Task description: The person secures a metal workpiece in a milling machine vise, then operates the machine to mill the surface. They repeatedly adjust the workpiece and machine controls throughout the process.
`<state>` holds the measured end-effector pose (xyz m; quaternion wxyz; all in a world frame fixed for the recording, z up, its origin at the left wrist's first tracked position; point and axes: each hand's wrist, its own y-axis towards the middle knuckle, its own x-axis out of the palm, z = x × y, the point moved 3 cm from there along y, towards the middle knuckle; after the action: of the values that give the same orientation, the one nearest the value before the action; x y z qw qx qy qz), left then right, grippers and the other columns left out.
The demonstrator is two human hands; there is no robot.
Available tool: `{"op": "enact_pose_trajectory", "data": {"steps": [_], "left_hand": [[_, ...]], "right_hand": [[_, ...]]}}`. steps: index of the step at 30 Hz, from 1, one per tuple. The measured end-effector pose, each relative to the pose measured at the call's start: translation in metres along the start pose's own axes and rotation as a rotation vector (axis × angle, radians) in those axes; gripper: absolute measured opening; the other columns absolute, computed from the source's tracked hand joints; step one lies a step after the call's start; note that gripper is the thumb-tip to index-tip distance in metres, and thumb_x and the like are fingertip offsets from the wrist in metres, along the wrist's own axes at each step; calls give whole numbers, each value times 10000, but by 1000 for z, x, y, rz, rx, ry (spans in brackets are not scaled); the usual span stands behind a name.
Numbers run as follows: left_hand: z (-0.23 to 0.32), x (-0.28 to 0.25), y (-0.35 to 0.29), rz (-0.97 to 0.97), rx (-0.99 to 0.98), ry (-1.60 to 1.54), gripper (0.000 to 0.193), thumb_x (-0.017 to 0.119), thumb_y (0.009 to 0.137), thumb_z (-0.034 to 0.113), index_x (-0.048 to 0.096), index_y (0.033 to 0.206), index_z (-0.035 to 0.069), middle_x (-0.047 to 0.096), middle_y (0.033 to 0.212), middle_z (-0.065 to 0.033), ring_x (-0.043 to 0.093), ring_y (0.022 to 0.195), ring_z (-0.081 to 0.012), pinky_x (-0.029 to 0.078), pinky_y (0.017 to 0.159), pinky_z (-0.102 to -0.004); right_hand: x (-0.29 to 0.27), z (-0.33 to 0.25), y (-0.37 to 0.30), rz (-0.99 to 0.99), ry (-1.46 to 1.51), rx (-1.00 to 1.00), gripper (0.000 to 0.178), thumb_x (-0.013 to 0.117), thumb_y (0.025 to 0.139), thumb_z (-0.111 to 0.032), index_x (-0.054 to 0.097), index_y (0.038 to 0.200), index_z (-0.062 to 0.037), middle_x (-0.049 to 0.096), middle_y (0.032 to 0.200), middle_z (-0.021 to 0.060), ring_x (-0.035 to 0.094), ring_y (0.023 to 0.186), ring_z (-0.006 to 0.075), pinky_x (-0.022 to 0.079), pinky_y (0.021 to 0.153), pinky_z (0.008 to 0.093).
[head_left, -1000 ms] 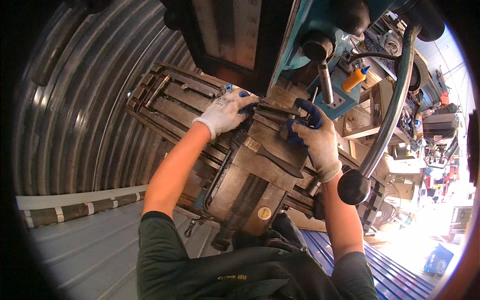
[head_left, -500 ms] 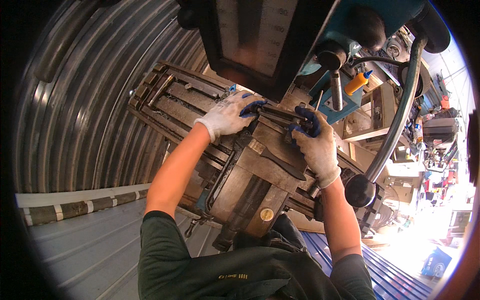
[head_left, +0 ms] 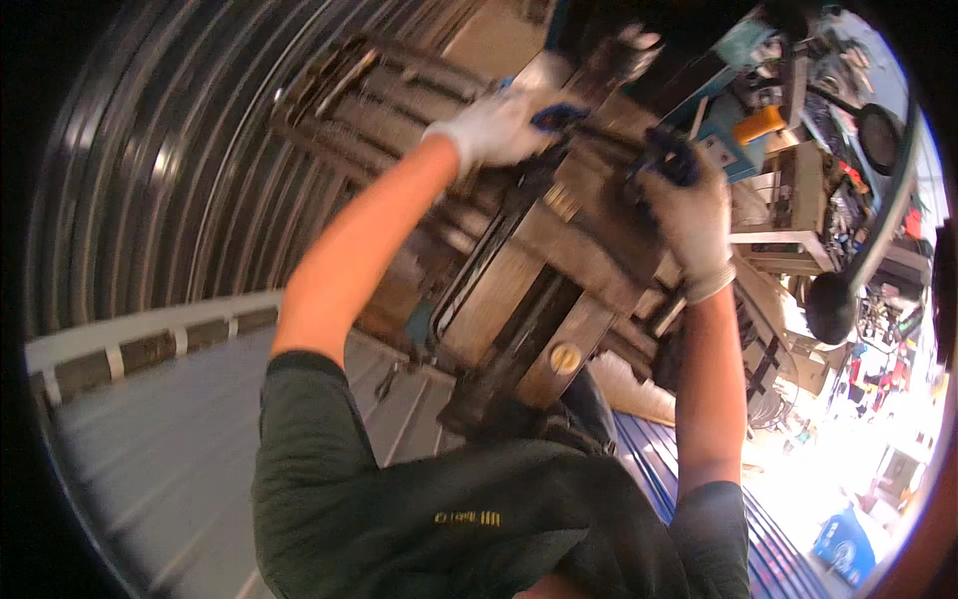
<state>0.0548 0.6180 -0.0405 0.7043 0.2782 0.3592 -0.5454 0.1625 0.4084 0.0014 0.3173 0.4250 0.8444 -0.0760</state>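
Note:
Both my hands wear white work gloves with dark blue fingertips, blurred by motion. Ahead of me is a machine vise [head_left: 589,240] on the slotted table of a milling machine. My left hand [head_left: 499,128] is closed at the left end of a dark metal bar [head_left: 611,138] lying across the far jaw area. Over the right end of that bar, my right hand [head_left: 691,205] has its fingers curled round something dark that I cannot make out. Flat on the vise's near part is a round yellow badge [head_left: 565,358].
The slotted machine table [head_left: 349,125] runs off to the far left beside a corrugated metal wall [head_left: 150,190]. A lever with a black ball knob [head_left: 833,307] stands at the right. Behind it are an orange bottle [head_left: 758,125] and cluttered shelves. A blue box [head_left: 848,544] lies at lower right.
My view has shifted, so the vise and machine table sit higher in the picture. Both hands remain at the bar, slightly farther apart in the picture.

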Motion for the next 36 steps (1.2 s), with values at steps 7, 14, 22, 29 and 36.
{"op": "enact_pose_trajectory", "data": {"steps": [7,14,22,29,36], "left_hand": [[-6,10,5,1,-38,50,439,627,918,342,558,1347,283,600,1312,-106,588,1193,-291,469,1030,-419],[-1,10,-1,66,-113,11,411,670,865,336,629,1252,204,715,1036,-97,678,957,-236,516,873,-365],[-12,14,1,82,-75,-4,405,657,884,248,588,1281,285,697,972,-105,660,993,-267,480,928,-389],[0,-2,-4,-11,-75,-22,437,593,920,384,548,1344,289,593,1325,-121,571,1201,-334,452,1025,-415],[-15,8,2,-100,6,-144,422,573,929,346,540,1340,253,533,1382,-76,483,1297,-299,382,1076,-461]], "right_hand": [[13,4,-4,43,72,-5,374,716,802,-180,675,1150,-48,725,899,100,682,785,165,533,741,293],[14,-2,-5,34,-62,-1,407,702,804,-214,666,1170,-40,724,926,125,695,827,215,528,789,325],[10,-6,-7,46,-100,-25,395,702,812,-200,666,1171,-39,706,1028,192,685,968,303,512,878,356],[-6,-2,-5,59,118,65,316,577,871,-81,693,1164,-57,664,856,34,593,746,83,503,704,247],[0,-1,-11,104,423,189,390,502,846,36,667,1195,-24,658,971,12,571,756,63,483,680,195]]}}
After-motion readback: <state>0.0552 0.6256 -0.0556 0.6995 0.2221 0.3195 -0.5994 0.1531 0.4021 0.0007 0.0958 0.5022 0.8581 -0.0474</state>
